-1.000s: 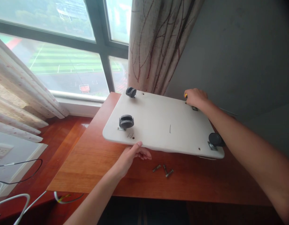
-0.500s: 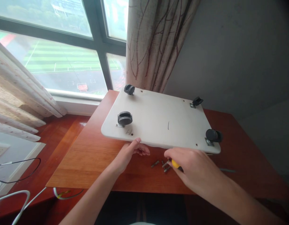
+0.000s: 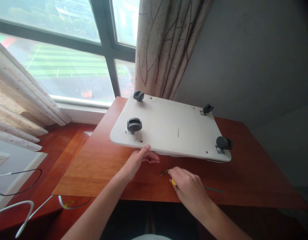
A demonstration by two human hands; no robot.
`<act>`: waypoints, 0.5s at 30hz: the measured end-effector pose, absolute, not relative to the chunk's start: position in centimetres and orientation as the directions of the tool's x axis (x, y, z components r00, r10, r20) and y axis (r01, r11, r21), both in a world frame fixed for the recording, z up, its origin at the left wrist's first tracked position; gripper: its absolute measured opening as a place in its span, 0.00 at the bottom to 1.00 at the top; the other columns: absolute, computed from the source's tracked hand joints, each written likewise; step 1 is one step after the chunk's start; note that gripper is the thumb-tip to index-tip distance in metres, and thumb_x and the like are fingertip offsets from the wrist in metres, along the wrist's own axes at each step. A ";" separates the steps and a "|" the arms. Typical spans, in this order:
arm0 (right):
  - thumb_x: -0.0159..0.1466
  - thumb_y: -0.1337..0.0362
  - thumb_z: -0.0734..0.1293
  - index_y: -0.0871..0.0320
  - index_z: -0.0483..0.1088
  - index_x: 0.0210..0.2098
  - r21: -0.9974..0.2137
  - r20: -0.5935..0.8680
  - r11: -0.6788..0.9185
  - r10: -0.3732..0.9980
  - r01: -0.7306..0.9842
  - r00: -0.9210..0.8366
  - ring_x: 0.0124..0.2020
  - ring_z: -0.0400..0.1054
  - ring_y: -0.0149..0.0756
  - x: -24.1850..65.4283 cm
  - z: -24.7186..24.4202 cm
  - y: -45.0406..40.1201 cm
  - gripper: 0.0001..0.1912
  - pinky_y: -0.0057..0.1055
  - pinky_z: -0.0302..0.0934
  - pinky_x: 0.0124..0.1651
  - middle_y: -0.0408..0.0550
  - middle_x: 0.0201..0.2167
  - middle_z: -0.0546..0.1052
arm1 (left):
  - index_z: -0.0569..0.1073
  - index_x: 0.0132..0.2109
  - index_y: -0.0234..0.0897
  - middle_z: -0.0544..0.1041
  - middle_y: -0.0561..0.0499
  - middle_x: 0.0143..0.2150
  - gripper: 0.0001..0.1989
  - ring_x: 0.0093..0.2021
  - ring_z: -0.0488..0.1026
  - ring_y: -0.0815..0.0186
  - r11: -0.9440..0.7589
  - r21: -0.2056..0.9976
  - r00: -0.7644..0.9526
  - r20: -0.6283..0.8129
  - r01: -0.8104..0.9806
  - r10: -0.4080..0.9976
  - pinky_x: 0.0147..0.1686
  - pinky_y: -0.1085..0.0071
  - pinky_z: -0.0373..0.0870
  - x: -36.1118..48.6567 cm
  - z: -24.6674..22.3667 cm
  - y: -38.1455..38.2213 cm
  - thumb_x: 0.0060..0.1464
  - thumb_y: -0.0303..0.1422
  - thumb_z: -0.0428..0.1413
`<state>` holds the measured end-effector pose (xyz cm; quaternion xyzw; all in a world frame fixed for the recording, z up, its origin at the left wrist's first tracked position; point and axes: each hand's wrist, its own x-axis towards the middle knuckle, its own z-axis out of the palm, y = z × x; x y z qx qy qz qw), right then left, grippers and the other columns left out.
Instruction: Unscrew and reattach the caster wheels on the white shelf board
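Note:
A white board point(image 3: 164, 123) with rounded corners lies with its casters up above the wooden table. Along its near edge, my left hand point(image 3: 141, 160) has the thumb on the rim and the fingers curled just below. My right hand point(image 3: 187, 185) is closed around a screwdriver with a yellow handle point(image 3: 173, 182); its thin grey shaft point(image 3: 214, 189) sticks out to the right behind the hand. The fingertips of that hand are down at the tabletop beside a small metal screw point(image 3: 164, 172). Any other screws there are hidden by the hand.
Black casters stand at the board's corners: near left point(image 3: 134, 125), far left point(image 3: 138, 96), far right point(image 3: 207, 109) and near right point(image 3: 223, 143). Holes show in the board. The brown table point(image 3: 86, 176) has its front edge close to me. A curtain point(image 3: 164, 50) and window are behind; cables point(image 3: 26, 213) hang at left.
My right hand has moved left and down to the screws with the screwdriver, covering several of them. The board's right end has shifted slightly left in view. My left hand stays at the edge.

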<state>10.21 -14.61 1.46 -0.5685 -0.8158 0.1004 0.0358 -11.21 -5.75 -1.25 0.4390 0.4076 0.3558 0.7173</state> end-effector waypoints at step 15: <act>0.66 0.55 0.64 0.48 0.65 0.62 -0.456 0.251 0.022 0.962 0.890 0.104 0.40 0.78 0.38 22.5 10.0 -16.5 0.24 0.32 0.71 0.44 0.45 0.43 0.81 | 0.82 0.32 0.30 0.82 0.41 0.33 0.31 0.35 0.75 0.61 0.358 0.923 0.421 -0.270 -0.144 0.866 0.39 0.69 0.68 -11.4 -1.3 -5.7 0.64 0.51 0.47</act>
